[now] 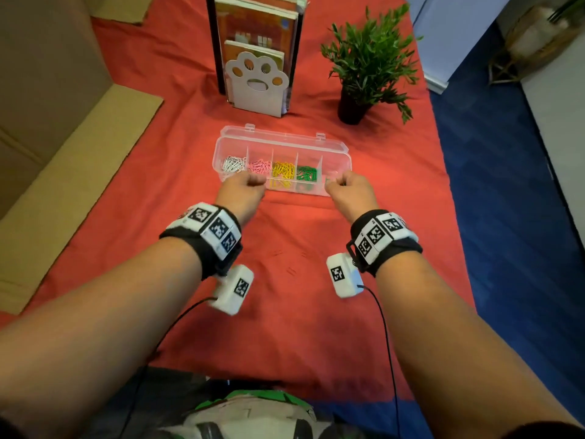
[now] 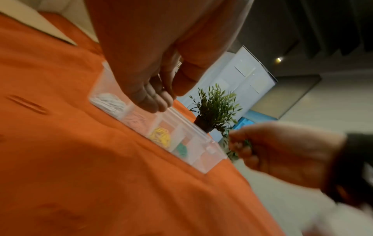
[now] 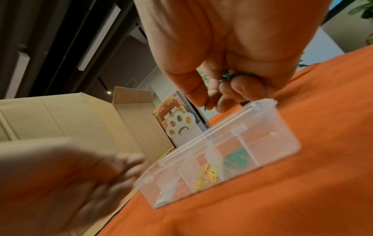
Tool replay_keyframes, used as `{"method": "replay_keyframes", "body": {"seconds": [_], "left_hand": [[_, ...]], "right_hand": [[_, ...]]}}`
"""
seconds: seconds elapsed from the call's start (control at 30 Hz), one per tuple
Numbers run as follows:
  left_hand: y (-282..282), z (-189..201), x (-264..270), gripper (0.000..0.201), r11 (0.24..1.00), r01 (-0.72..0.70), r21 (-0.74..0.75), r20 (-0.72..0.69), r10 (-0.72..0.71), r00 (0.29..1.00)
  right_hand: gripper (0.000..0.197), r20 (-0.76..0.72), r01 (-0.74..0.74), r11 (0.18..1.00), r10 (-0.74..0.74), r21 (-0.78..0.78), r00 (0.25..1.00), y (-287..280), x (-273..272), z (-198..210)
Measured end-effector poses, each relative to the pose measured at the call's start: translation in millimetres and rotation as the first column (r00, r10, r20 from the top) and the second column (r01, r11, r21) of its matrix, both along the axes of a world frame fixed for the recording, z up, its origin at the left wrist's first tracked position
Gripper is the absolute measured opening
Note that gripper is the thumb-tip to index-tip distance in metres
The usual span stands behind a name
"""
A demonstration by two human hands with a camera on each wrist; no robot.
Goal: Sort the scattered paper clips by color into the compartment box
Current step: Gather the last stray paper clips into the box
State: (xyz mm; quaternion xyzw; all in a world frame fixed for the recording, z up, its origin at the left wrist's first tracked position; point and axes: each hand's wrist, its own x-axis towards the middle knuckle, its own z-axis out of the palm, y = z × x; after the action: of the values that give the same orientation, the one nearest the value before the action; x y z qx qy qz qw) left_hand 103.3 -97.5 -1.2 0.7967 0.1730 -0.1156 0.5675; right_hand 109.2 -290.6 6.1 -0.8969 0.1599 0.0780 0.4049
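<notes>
A clear compartment box [image 1: 304, 190] lies open on the red cloth, its lid folded back. From left to right its cells hold white clips [image 1: 233, 163], pink clips [image 1: 260, 166], yellow clips [image 1: 283, 172] and green clips [image 1: 306, 173]; the rightmost cell looks empty. My left hand [image 1: 245, 185] hovers at the box's front edge by the pink cell, fingers curled [image 2: 159, 102], and no clip shows in it. At the box's right end my right hand [image 1: 343, 185] grips a bunch of green clips [image 3: 230, 76]. A few faint red clips [image 1: 289, 270] lie on the cloth nearer me.
A white paw-shaped bookend with books [image 1: 256, 80] stands behind the box. A potted plant [image 1: 364, 64] is at the back right. Cardboard [image 1: 47, 137] lies along the left. The cloth's right edge [image 1: 456, 217] drops to blue floor.
</notes>
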Motion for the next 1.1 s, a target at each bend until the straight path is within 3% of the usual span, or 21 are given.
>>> {"method": "replay_keyframes", "body": {"seconds": [0.07,0.2,0.33,0.4,0.53,0.67,0.9,1.1], "left_hand": [[19.2,-7.2,-19.1,0.025,0.995,0.016,0.096,0.033,-0.019,0.999],[62.8,-20.5,-40.5,0.031,0.954,0.009,0.300,0.030,-0.019,0.999],[100.8,-26.3,-48.8,0.033,0.894,-0.001,0.448,0.004,-0.001,1.000],[114.9,-27.9,-48.3,0.030,0.876,0.011,0.482,-0.027,0.002,1.000],[131.2,-30.8,-50.6,0.023,0.811,0.097,0.576,-0.079,-0.062,0.995],[140.6,-36.2,-52.6,0.015,0.773,0.179,0.609,-0.148,-0.111,0.983],[148.6,-37.4,-58.1,0.036,0.669,0.359,0.651,-0.349,-0.157,0.924],[138.2,-33.6,-64.6,0.030,0.637,0.401,0.658,-0.377,-0.182,0.908]], "right_hand": [[0.019,0.019,-0.012,0.998,0.013,-0.061,1.000,12.7,19.0,9.5],[0.023,0.095,0.003,0.978,0.017,-0.207,0.995,36.5,47.0,16.3],[0.039,-0.140,-0.143,0.939,0.103,-0.312,0.985,51.0,50.7,19.5],[0.046,-0.131,-0.133,0.941,0.096,-0.312,0.987,53.8,50.5,25.0],[0.041,0.071,-0.076,0.958,0.099,-0.278,0.993,59.3,41.9,26.8],[0.031,0.067,-0.198,0.962,0.214,-0.188,0.974,65.9,13.3,10.8],[0.021,-0.152,-0.457,0.839,0.430,-0.296,0.890,81.7,-51.4,-34.5],[0.021,-0.175,-0.543,0.679,0.534,-0.494,0.827,97.0,-88.3,-54.4]]}}
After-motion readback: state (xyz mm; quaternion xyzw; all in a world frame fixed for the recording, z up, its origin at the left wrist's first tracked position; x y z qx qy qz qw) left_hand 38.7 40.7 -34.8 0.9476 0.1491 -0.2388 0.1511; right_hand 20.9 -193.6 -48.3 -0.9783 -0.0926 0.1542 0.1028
